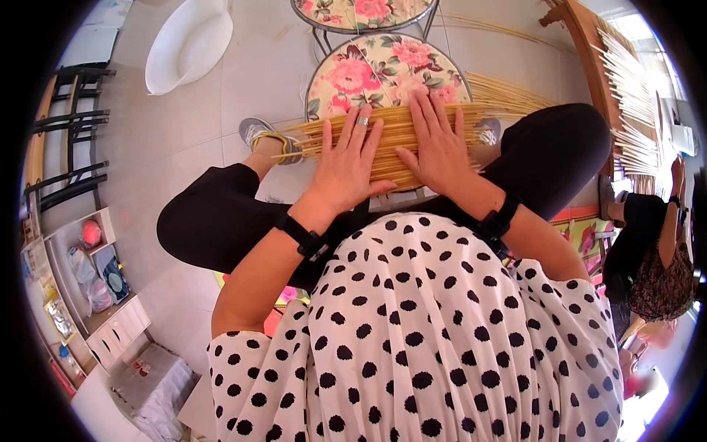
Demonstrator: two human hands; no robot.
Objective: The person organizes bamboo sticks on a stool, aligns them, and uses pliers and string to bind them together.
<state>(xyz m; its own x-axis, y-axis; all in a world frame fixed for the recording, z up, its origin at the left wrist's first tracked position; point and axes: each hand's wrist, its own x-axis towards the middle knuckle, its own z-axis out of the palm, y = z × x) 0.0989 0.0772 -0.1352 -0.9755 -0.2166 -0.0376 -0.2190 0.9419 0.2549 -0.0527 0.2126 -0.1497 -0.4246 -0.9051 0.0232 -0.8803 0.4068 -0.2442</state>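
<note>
Lying palm-down with fingers extended, the left hand [345, 158] and the right hand [440, 146] rest on a layer of thin, yellow-tan sticks [392, 140], neither one clenched around them. The sticks lie crosswise over the near part of a round, flower-patterned stool [353, 77], their ends jutting past both sides. Light, even pressure from both palms would probably suit them best; the ragged left ends call for gentle aligning, since a hard push could scatter them.
</note>
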